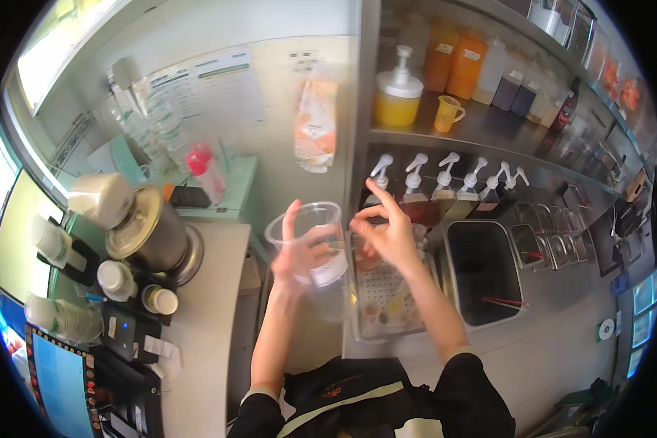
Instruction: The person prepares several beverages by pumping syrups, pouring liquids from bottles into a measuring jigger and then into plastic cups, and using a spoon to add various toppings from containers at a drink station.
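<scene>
My left hand is wrapped around a clear plastic cup, its rim facing up; a label with writing is on its side. To its right my right hand is raised with the fingers apart and holds nothing, the index finger pointing up near a white pump head. Below that hand lies a perforated metal drip tray with small items on it, hard to make out. Several pump bottles stand in a row behind the tray.
On the right counter is a dark-filled steel container with red tongs. A shelf above holds a yellow pump jar and a small measuring jug. At left stand a steel dispenser, stacked cups and a pink bottle.
</scene>
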Demonstrator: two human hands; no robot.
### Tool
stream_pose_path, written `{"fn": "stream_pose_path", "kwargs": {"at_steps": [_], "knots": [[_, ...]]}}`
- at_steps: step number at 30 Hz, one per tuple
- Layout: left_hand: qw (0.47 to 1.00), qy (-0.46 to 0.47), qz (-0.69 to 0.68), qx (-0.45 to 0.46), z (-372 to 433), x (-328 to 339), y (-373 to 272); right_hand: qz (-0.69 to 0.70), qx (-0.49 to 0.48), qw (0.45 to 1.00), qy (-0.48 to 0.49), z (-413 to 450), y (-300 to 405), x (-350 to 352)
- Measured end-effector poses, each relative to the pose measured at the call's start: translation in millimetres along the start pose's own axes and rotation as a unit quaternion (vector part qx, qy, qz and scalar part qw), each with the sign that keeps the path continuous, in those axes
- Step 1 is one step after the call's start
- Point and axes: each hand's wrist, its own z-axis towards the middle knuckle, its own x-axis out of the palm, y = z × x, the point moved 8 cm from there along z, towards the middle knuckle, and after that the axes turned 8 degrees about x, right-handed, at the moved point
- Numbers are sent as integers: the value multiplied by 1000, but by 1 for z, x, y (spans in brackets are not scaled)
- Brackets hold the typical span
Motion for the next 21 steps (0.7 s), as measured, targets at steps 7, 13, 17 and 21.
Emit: {"fn": "stream_pose_path", "kwargs": {"at_steps": [7,13,17,21], "knots": [[677,-84,722,114,91,-32,116,-408,-77,894,-168,206,-79,-69],[571,-196,784,146,107,-21,146,-459,29,887,-44,234,-147,-46],[524,-184,823,122,112,-21,153,-451,76,886,84,240,-156,-41],[534,-197,815,109,110,-22,150,-452,15,890,52,237,-130,-40]]}}
